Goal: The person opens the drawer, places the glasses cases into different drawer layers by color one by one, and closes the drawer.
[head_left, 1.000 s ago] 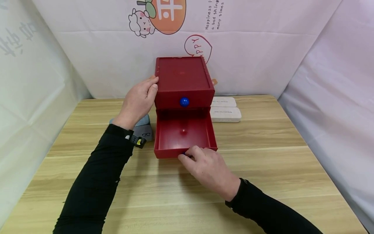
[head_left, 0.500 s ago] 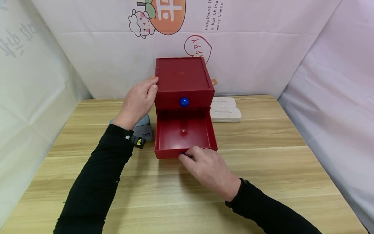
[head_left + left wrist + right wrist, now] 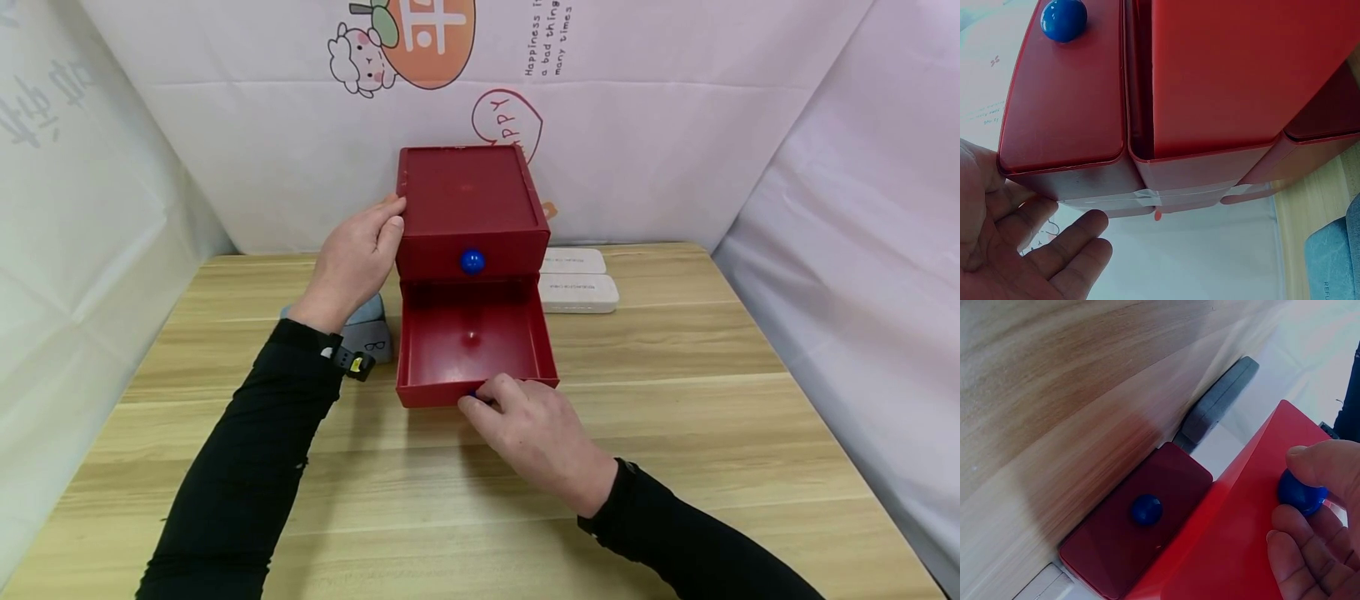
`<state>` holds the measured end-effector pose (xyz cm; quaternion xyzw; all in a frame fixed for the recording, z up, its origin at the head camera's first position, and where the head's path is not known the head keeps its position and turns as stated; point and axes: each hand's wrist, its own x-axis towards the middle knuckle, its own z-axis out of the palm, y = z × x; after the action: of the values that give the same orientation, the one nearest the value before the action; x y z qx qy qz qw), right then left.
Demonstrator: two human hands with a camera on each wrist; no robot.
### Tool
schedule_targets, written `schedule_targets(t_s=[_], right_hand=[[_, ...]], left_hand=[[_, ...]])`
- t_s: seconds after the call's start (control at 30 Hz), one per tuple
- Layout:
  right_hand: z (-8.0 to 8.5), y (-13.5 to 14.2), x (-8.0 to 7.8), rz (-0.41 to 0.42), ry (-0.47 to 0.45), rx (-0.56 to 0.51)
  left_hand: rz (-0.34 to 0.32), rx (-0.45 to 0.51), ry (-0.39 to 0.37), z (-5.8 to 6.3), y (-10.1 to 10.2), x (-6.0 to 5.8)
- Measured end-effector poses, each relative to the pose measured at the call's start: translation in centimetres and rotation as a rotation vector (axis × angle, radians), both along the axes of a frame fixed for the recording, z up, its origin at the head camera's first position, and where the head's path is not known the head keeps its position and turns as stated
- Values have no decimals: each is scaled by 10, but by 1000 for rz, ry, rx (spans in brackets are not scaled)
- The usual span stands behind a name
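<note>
A red drawer cabinet (image 3: 465, 192) stands at the back of the wooden table. Its middle drawer (image 3: 427, 395) is pulled well out, and the inside looks bare. My right hand (image 3: 540, 433) pinches that drawer's blue knob (image 3: 1300, 490) between thumb and fingers. Against the cabinet's left side rests my left hand (image 3: 356, 262), its fingers extended along the upper edge. Above, the top drawer with a blue knob (image 3: 472, 262) is pushed in. The right wrist view shows the bottom drawer, also in, with its own blue knob (image 3: 1147, 509).
Left of the cabinet, partly behind my left wrist, lie a grey glasses case (image 3: 369, 343) and a blue case (image 3: 1329, 259). Two long white cases (image 3: 579, 293) lie to its right. White printed cloth (image 3: 660, 142) hangs behind and on both sides.
</note>
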<state>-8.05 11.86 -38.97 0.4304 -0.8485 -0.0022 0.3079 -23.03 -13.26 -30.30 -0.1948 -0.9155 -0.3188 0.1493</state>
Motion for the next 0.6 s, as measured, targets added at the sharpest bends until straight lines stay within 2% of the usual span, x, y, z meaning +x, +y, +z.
schedule_targets(t_s=[0.6], right_hand=[[-3, 0, 0, 13, -24, -60]], left_hand=[[-2, 14, -3, -2, 1, 0]])
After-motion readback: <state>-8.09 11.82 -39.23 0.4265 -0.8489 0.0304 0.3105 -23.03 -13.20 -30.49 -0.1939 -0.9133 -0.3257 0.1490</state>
